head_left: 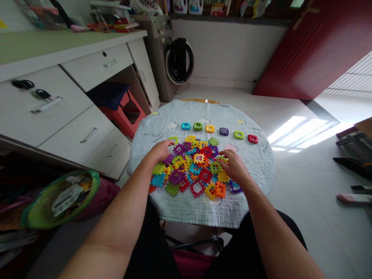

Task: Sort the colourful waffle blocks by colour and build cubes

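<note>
A pile of colourful plastic building blocks (195, 169), with notched edges and some window-like grids, lies on a cloth-covered round table (186, 211). My left hand (161, 151) is at the pile's left edge, fingers apart, beside purple blocks (167, 159) and a lime green block (173, 140). At the right edge, my right hand (234, 164) has its thumb and fingers spread around a light green block (222, 158); I see no firm grip. Behind the pile stands a spaced row of assembled blocks, from a blue one (186, 126) to a red one (252, 138).
White drawers (84, 131) with a green top stand at left, a red stool (129, 114) beside them. A washing machine (158, 58) has its door open. Near my left arm is a bin (95, 190) holding rubbish. A red door (314, 54) stands at right.
</note>
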Demonstrator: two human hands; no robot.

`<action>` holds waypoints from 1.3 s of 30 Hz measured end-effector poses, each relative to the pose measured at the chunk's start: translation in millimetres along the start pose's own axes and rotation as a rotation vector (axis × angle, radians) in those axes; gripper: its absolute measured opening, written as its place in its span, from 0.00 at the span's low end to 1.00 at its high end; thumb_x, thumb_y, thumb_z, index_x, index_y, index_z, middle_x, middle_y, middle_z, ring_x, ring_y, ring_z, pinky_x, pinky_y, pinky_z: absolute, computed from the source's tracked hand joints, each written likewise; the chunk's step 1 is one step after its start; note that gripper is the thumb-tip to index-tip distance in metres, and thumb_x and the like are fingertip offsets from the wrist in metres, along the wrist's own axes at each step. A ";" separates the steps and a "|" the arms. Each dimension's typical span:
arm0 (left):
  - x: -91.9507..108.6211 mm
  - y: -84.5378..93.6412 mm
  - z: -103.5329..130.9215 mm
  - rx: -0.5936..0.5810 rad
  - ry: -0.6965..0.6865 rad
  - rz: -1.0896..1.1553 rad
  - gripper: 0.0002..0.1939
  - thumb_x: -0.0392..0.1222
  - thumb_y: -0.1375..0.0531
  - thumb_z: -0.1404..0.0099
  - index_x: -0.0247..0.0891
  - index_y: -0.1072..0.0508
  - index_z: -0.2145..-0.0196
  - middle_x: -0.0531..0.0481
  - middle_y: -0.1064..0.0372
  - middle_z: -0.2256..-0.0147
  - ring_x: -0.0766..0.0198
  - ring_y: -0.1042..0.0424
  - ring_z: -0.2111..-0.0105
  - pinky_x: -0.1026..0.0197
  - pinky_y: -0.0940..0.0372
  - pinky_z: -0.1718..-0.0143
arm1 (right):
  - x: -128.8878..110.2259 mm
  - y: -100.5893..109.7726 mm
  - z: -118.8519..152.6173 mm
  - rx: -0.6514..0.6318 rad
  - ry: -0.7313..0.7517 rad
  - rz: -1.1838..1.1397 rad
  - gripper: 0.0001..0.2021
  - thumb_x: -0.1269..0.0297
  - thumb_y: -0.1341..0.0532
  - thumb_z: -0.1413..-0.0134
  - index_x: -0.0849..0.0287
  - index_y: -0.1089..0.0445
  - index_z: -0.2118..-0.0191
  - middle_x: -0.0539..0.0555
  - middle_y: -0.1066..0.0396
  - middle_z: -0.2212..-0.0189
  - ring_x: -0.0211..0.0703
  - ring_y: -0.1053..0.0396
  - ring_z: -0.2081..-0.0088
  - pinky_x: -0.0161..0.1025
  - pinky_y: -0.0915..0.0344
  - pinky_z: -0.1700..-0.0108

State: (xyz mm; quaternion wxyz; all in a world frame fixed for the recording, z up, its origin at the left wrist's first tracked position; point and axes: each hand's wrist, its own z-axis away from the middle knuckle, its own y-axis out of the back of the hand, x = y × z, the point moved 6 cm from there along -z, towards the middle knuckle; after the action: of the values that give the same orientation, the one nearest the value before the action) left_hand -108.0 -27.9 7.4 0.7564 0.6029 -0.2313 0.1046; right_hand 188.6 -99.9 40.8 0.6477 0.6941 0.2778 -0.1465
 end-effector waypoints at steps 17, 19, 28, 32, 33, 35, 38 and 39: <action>84.9 -55.5 4.0 0.134 -0.331 -0.072 0.15 0.38 0.41 0.40 0.39 0.29 0.54 0.45 0.30 0.56 0.57 0.32 0.54 0.54 0.39 0.48 | -0.8 -4.0 -1.1 -0.008 0.035 -0.003 0.10 0.69 0.42 0.48 0.59 0.30 0.58 0.57 0.31 0.59 0.43 0.31 0.60 0.41 0.37 0.54; 85.5 -56.8 3.4 0.136 -0.341 -0.060 0.18 0.39 0.39 0.43 0.38 0.30 0.53 0.45 0.30 0.57 0.56 0.32 0.55 0.54 0.38 0.49 | -0.8 -4.8 -1.3 -0.007 0.030 -0.002 0.11 0.69 0.42 0.48 0.59 0.30 0.58 0.57 0.31 0.59 0.43 0.31 0.60 0.41 0.37 0.53; 90.3 -58.2 8.0 0.132 -0.400 -0.064 0.23 0.38 0.37 0.50 0.36 0.30 0.53 0.42 0.35 0.53 0.53 0.34 0.53 0.53 0.39 0.48 | -5.1 -7.8 -0.4 -0.037 0.031 0.016 0.11 0.69 0.42 0.47 0.59 0.31 0.57 0.57 0.31 0.58 0.45 0.32 0.57 0.41 0.39 0.51; 101.5 -62.2 15.0 0.075 -0.461 -0.024 0.21 0.35 0.38 0.48 0.37 0.30 0.55 0.44 0.32 0.55 0.54 0.33 0.53 0.52 0.38 0.48 | -7.9 -12.9 0.0 -0.067 0.026 0.037 0.12 0.69 0.42 0.47 0.59 0.31 0.56 0.58 0.31 0.57 0.45 0.33 0.55 0.41 0.39 0.51; 105.4 -63.3 17.7 0.065 -0.475 -0.011 0.21 0.35 0.38 0.48 0.38 0.31 0.54 0.44 0.31 0.55 0.53 0.33 0.53 0.52 0.38 0.48 | -9.1 -14.0 0.0 -0.070 0.024 0.042 0.12 0.69 0.42 0.47 0.59 0.31 0.56 0.58 0.31 0.57 0.46 0.33 0.54 0.41 0.39 0.50; 113.7 -64.9 23.2 0.042 -0.497 0.026 0.21 0.35 0.38 0.47 0.38 0.31 0.54 0.44 0.31 0.55 0.53 0.33 0.53 0.50 0.38 0.48 | -12.5 -15.7 0.2 -0.080 0.029 0.053 0.13 0.70 0.41 0.48 0.60 0.31 0.55 0.58 0.31 0.56 0.46 0.34 0.53 0.42 0.40 0.49; 120.7 -60.0 27.3 0.012 -0.510 0.136 0.22 0.36 0.38 0.46 0.39 0.31 0.52 0.44 0.31 0.53 0.54 0.32 0.51 0.51 0.38 0.47 | -16.3 -17.6 0.4 -0.111 0.046 0.073 0.16 0.71 0.41 0.49 0.60 0.32 0.53 0.58 0.31 0.55 0.47 0.35 0.52 0.42 0.41 0.48; 119.2 -54.4 26.3 0.021 -0.500 0.183 0.22 0.36 0.38 0.46 0.39 0.31 0.52 0.44 0.31 0.52 0.55 0.32 0.51 0.51 0.38 0.47 | -16.1 -17.4 0.3 -0.118 0.046 0.077 0.16 0.70 0.41 0.49 0.61 0.33 0.52 0.58 0.31 0.54 0.47 0.35 0.52 0.43 0.41 0.48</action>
State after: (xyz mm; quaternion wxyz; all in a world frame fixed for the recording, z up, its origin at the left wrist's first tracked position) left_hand 13.8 -81.3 21.5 0.6567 0.5946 -0.4633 0.0229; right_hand 165.7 -103.3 35.6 0.6861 0.6682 0.2739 -0.0886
